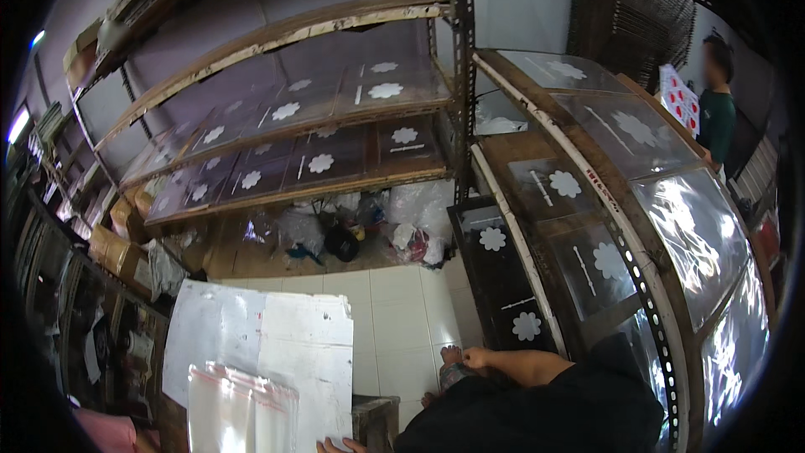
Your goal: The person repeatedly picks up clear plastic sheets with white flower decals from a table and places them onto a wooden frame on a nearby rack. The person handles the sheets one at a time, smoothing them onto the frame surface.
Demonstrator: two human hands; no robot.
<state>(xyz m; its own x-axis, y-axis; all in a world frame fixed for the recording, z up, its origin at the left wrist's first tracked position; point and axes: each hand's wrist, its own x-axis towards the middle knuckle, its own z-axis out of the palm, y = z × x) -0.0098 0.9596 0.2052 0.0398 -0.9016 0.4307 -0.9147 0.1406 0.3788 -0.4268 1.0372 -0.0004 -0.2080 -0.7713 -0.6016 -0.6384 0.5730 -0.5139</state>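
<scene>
Clear plastic sleeves (243, 411) atop white board (306, 331); left grip (341, 445) at board's edge, closure unclear; right grip (477, 358) curled closed, apart.

Lighting: dim; two bright lamps (18, 125) toward ten o'clock. Glare: strong, clear sheeting (692, 239), three o'clock. Shadow: deep, eight o'clock. Distortion: bowed shelf edges (277, 44), black rounded border.

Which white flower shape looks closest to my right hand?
The lower flower of the two on the black panel; in this view, every other one appears farther from your right hand.
</scene>
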